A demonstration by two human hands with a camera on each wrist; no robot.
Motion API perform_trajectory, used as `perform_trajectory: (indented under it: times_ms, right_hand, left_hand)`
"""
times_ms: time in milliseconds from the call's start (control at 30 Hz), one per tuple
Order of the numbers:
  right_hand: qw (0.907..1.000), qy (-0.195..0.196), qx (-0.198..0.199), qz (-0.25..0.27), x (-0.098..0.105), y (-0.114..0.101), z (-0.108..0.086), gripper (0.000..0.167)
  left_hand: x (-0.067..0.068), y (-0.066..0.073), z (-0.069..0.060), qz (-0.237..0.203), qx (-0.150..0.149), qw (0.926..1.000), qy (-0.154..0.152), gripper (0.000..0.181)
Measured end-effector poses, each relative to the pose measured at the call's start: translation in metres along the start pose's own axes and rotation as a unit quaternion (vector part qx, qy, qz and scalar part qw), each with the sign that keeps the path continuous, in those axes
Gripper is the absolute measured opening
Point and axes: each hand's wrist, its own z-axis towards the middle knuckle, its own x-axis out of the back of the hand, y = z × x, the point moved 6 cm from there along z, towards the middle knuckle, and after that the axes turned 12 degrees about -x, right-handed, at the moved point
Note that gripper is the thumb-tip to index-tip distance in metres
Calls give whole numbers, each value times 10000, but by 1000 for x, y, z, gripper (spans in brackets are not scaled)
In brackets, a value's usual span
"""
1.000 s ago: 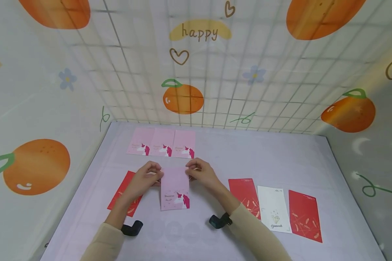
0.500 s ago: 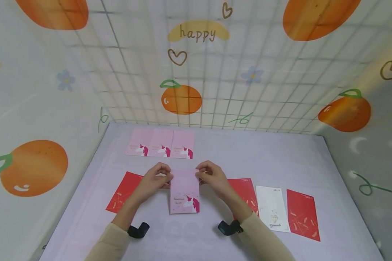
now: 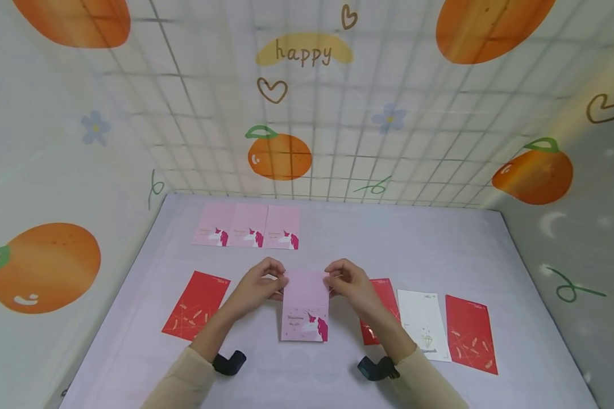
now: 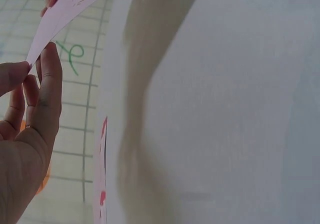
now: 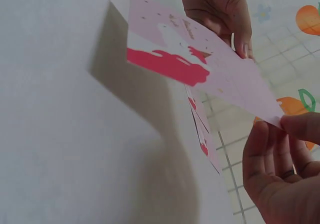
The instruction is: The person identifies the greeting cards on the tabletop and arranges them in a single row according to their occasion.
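The left hand (image 3: 258, 288) and the right hand (image 3: 351, 287) each pinch the unicorn card (image 3: 303, 298) at its upper corners, thumb against fingers. Its small writing I cannot read surely. It is raised above the table (image 3: 368, 238), in front of three pink cards (image 3: 249, 218). A red card (image 3: 196, 307) lies at left; at right, a white card (image 3: 420, 315) between two red cards (image 3: 472, 335).

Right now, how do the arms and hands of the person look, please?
The left sleeve and right sleeve are beige and look plain. The left hand and right hand wear no gloves. A dark, bent device sits at each wrist: left device, right device.
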Motion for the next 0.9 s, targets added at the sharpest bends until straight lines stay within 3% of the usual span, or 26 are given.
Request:
perform_trajectory:
  times_ms: [433,900]
  right_hand:
    - [9997,145,8,183,10,6,-5,25]
    - [9991,368,-17,222,19,-1,-3,23]
  left_hand:
    - [-10,1,2,147,-77,9998,-77,23]
    - [-14,2,3,-112,-52,9998,-122,34]
